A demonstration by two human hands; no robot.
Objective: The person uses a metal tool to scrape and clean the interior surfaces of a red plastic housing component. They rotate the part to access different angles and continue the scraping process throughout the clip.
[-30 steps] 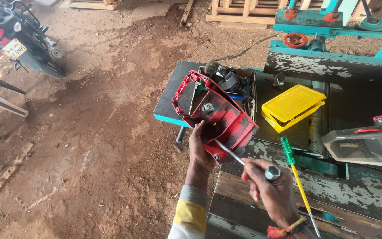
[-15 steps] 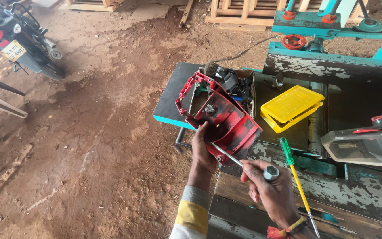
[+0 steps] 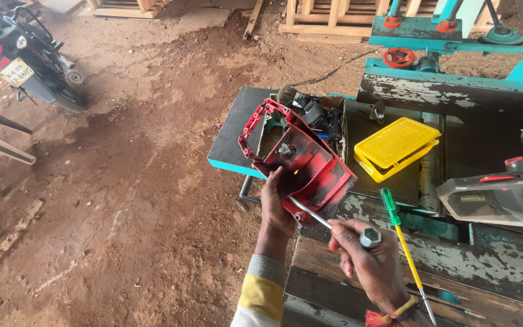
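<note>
Red plastic, scuffed and dusty: the machine cover (image 3: 298,163) sits at the centre, tilted over the bench edge, gripped from below by the left hand (image 3: 276,203). The right hand (image 3: 367,260), at five o'clock of it, is closed round a socket driver (image 3: 334,224) whose tip meets the cover's lower corner, seemingly working a fastener; steady alignment matters next. At two o'clock a yellow box (image 3: 398,147) lies ajar, contents hidden.

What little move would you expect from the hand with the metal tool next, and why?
Probably a turn of the socket driver in place. The right hand holds its hex-ended handle, its tip sits at the lower edge of the red cover, apparently on a fastener, and the left hand braces that cover from below.
</note>
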